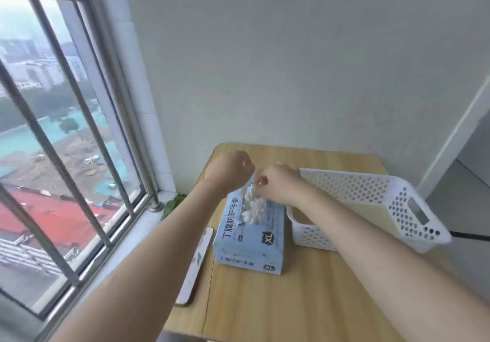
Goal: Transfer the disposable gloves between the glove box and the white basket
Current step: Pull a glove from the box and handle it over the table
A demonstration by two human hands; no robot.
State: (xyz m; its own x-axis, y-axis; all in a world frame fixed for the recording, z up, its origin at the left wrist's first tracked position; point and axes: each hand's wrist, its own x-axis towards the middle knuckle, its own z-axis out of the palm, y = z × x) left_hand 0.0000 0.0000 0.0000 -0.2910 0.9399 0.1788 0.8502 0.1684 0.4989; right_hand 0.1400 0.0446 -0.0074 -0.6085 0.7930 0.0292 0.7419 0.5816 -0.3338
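Both hands work above the slot of the glove box (250, 238). Right hand (278, 185) has its fingers curled, pinching the top of a white glove (253, 205) that sticks up out of the slot. Left hand (230, 170) is curled too, at about 10 o'clock from the right one, just beside the glove's upper edge. Cannot tell if it actually pinches the glove or holds nothing; the view is blurred there.

Why this layout, as I read it:
- Glove stands crumpled and upright because it is held from above while its lower part sits in the slot. Looks like a pull-out step, box to basket.
- Second hand near the top is probably there to spread or steady the thin glove, not to carry it.
- White basket (371, 209) sits touching or just beside the box at its 3 o'clock, open side up, so the carry is short.
- Box lies flat, slot up, lengthwise from 6 to 12 o'clock on the wooden table (305, 302).
- Flat worn strip (196, 265) lies at the table's 9 o'clock edge, beside the box; plays no part.

Counts: 1 box, 1 basket, 1 glove clump visible (one glove or several, cannot tell), 0 gloves seen in the basket, though the right forearm hides part of its floor. 2 hands, 1 table.
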